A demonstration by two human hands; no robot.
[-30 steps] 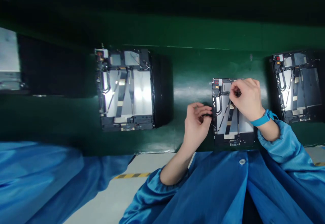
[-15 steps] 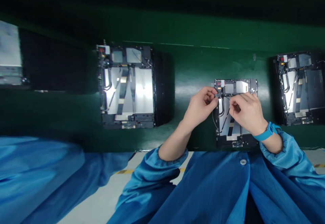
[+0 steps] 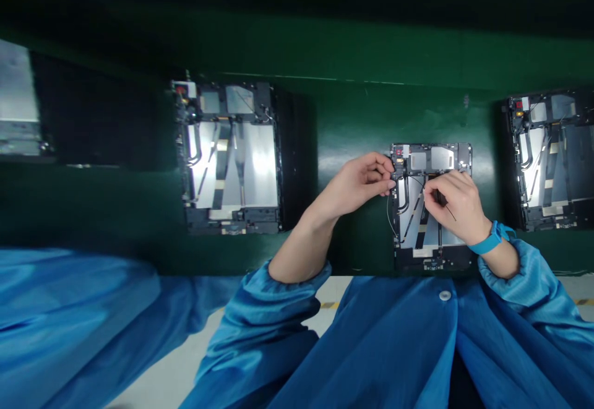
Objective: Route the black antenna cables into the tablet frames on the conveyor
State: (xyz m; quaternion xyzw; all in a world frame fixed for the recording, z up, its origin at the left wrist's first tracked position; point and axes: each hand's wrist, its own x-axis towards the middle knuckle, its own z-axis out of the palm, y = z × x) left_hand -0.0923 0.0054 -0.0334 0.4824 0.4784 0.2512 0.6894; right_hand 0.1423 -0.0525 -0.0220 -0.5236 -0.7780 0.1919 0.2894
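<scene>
Wire is what both hands are on: a thin black wire (image 3: pixel 388 212), running across the open tablet chassis (image 3: pixel 439 158) that lies flat on the green table (image 3: pixel 352 112) right in front of me. My right hand (image 3: pixel 457 208) has its grip pinched shut on one stretch of it, over the middle of the chassis, and a loose end trails across my knuckles. My left hand (image 3: pixel 366 180) sits at the chassis's top-left corner with thumb and fingertips closed together, as far as I can see on the same wire where it meets the frame.

By my reading the job is partway done. The upper end looks settled at the corner, but a slack loop hangs outside the left edge, so the run is not yet laid down along the frame.

Two more open units (image 3: pixel 232 158) (image 3: pixel 550 161) lie on the table, one well off to each side. Another person's blue sleeve (image 3: pixel 69 316) fills the lower left.
</scene>
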